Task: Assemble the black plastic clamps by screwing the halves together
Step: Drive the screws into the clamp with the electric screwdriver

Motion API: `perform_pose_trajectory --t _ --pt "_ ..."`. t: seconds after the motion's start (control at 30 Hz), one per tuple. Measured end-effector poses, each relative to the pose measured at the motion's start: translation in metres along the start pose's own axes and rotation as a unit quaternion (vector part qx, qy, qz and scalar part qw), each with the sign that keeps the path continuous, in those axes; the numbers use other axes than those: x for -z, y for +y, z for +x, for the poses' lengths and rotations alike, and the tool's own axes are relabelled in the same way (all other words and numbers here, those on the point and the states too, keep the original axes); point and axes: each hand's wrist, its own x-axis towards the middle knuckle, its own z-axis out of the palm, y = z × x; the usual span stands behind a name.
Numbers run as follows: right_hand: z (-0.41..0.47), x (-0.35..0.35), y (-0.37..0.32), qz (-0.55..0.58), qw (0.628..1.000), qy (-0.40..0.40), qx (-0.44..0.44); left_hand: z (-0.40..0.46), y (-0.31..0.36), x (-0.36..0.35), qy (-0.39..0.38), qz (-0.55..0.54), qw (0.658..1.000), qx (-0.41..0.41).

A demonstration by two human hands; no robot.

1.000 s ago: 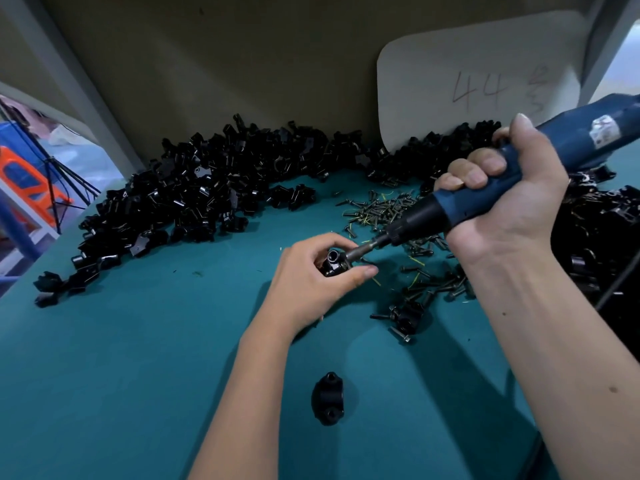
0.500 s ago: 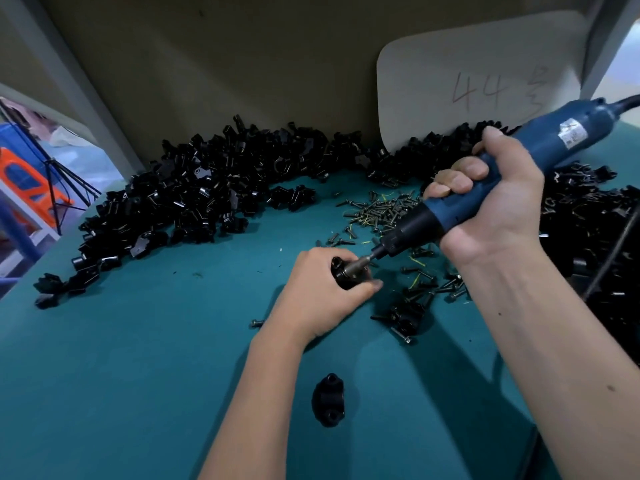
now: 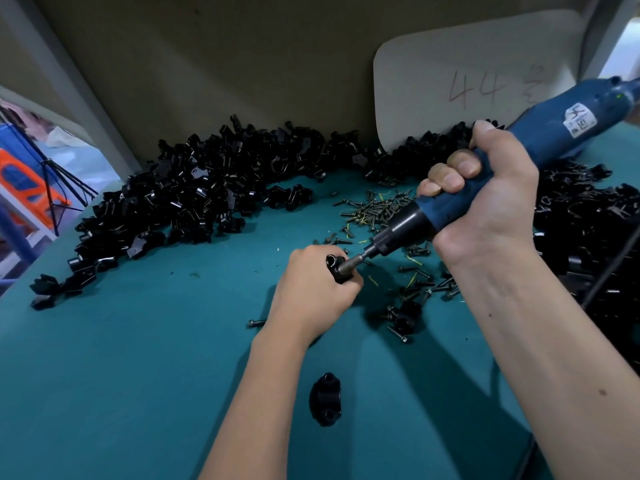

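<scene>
My left hand point(image 3: 313, 292) grips a black plastic clamp point(image 3: 335, 265) just above the teal table, its fingers curled round it so most of the clamp is hidden. My right hand point(image 3: 485, 206) holds a blue electric screwdriver point(image 3: 491, 174), tilted down to the left. The metal bit point(image 3: 356, 259) is pressed into the top of the held clamp. A finished-looking black clamp point(image 3: 325, 403) lies on the table close to me, between my forearms. Another clamp with screws sticking out point(image 3: 403, 315) lies to the right of my left hand.
A large heap of black clamp halves point(image 3: 194, 195) curves along the back and left of the teal table point(image 3: 138, 375); more lie piled at the right point(image 3: 588, 230). Loose screws point(image 3: 374, 209) are scattered at the centre back. A beige board marked "44" point(image 3: 478, 81) leans on the wall.
My left hand lowered the clamp toward the table and moved slightly right. The screwdriver came down and left with it, and its bit now sits in the clamp.
</scene>
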Motion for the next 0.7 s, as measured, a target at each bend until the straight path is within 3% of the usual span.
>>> perform_pose_trajectory --t 0.23,0.53,0.7 --pt "0.000 0.005 0.006 0.025 0.999 0.039 -0.018 -0.001 0.000 0.002 0.014 0.069 0.997 0.018" --pt "0.001 0.009 0.011 0.034 0.998 0.052 -0.005 0.000 0.001 0.004 0.020 0.080 0.996 0.023" --pt "0.005 0.014 0.014 0.059 0.995 0.079 -0.021 0.001 0.002 0.007 0.064 0.137 0.988 0.024"
